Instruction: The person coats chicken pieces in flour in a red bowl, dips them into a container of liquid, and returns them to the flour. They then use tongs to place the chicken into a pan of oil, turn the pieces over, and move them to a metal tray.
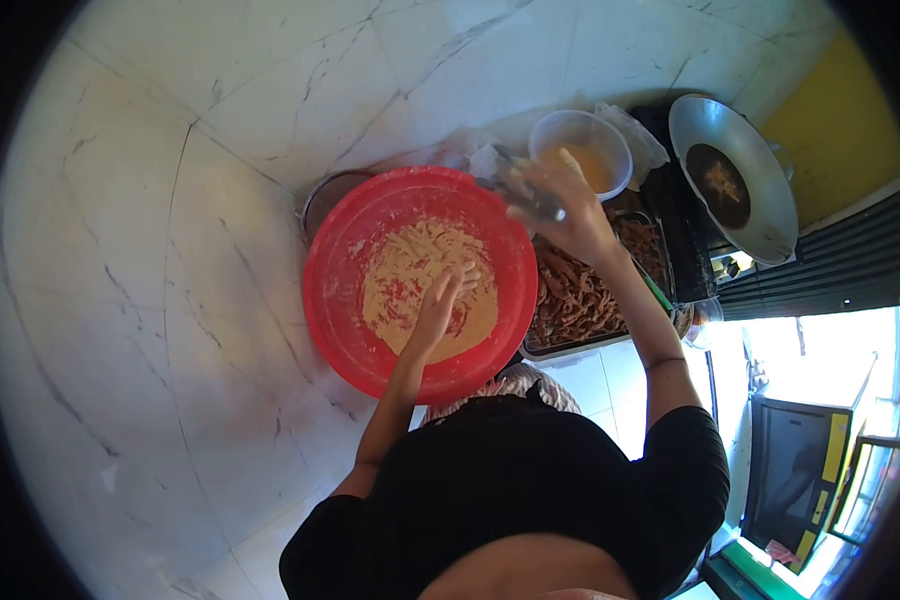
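Loose left hand (446, 296) is seemingly working flour (390, 295) in the basin (332, 290); right hand (568, 208), hold unclear, is likely needing clearance from the far bowl (578, 124)

Single view, worn on head. Looks forward and steeply down over black shirt (510, 480) onto hands (438, 305) and red basin (322, 290). Sits close above; takes in wide, curved field, dark at rounded edges.

The person's bare left hand (443, 300) was extended forward, fingers loosely spread, forearm (400, 382) angled inward; the bare right hand (573, 218), motion-blurred, was held farther out, arm bent.
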A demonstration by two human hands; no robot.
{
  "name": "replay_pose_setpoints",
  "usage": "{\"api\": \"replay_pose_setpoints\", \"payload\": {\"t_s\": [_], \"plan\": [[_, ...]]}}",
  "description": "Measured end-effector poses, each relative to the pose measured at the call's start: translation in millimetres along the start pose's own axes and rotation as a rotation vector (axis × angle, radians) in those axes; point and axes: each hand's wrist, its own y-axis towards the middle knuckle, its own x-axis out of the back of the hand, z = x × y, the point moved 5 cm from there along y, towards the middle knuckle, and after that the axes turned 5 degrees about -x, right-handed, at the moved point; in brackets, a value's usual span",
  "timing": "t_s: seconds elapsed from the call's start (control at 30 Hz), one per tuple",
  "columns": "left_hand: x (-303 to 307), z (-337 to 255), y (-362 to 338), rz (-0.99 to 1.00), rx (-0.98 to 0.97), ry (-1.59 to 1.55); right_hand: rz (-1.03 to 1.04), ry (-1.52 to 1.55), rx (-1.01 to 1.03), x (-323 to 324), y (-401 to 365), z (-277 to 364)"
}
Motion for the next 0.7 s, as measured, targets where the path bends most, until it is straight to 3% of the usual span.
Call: {"api": "replay_pose_setpoints", "payload": {"t_s": [0.07,0.13,0.17,0.23,0.3,0.37,0.47,0.5,0.53,0.6,0.63,0.7], "plan": [[3.0,-7.7,2.0,-0.017,0.079,-0.072,0.087,0.073,0.085,-22.4,-4.8,19.8],[10.1,-7.0,2.9,-0.167,0.116,-0.587,0.173,0.15,0.169,-52.0,-15.8,39.9],[15.9,-13.4,0.5,-0.185,0.114,-0.591,0.226,0.194,0.214,-69.9,-24.8,50.1],[18.6,-37.9,-3.3,0.011,-0.012,-0.934,0.29,0.244,0.274,-102.1,-42.1,63.9],[35.5,-31.0,-10.9,-0.066,0.048,-0.956,0.51,0.329,0.285,-131.5,-59.3,75.8],[51.7,-13.4,-20.7,-0.25,0.186,-0.991,0.587,0.377,0.262,-142.0,-65.9,88.7],[79.5,15.6,-32.0,-0.221,0.068,-0.741,0.678,0.457,0.225,-149.6,-74.8,99.6],[80.6,16.0,-40.2,-0.345,0.079,-0.65,0.699,0.486,0.224,-150.6,-78.3,102.5],[81.9,21.4,-43.9,-0.346,0.083,-0.651,0.7,0.487,0.221,-154.1,-83.4,107.0],[91.1,29.4,-48.7,-0.457,-0.012,-0.653,0.418,0.592,-0.277,-165.9,-86.4,92.9],[90.0,32.2,-49.9,-0.459,-0.013,-0.657,0.422,0.589,-0.275,-184.0,-94.9,94.9],[85.1,24.8,-49.9,-0.478,-0.161,-0.543,0.275,1.172,-0.722,-217.4,-109.2,83.9]]}}
